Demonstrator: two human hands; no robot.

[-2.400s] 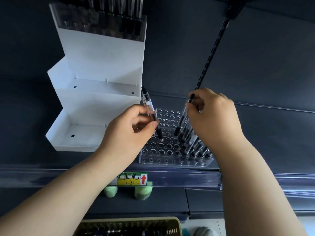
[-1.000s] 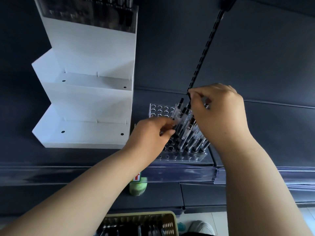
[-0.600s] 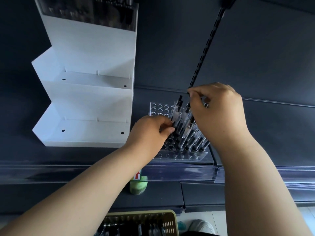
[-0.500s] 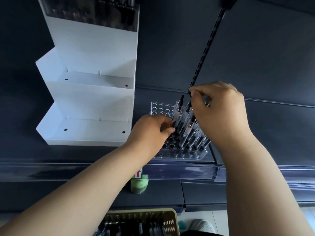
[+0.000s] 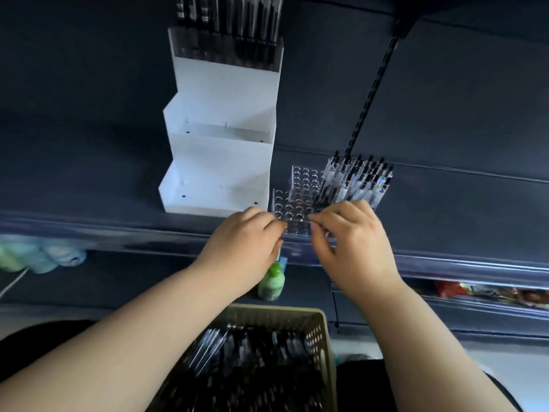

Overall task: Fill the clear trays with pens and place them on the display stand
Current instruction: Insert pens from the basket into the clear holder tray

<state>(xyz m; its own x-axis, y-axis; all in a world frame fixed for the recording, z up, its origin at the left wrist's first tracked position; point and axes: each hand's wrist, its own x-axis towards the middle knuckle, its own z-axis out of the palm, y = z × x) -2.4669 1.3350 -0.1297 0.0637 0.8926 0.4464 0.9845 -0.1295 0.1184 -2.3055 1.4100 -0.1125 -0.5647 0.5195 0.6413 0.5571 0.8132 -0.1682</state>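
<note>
A clear tray [image 5: 300, 194] with rows of round holes sits on the dark shelf, just right of the white stepped display stand [image 5: 219, 162]. Several black-capped pens [image 5: 356, 179] stand in the tray's right half; its left holes are bare. My left hand [image 5: 246, 239] and my right hand [image 5: 353, 236] hover side by side at the tray's front edge, fingers loosely curled, no pen visible in either. The stand's top tier carries a tray full of pens [image 5: 228, 40]; its two lower tiers are bare.
An olive plastic basket [image 5: 320, 331] full of loose pens sits below my arms. A green bottle [image 5: 271, 282] stands on the lower shelf under the clear shelf-edge strip [image 5: 445, 263]. A slotted black upright [image 5: 371, 93] runs up the back panel.
Both hands have let go of the standing pens and dropped back to the tray's front edge. The view has tilted down, showing more of the basket.
</note>
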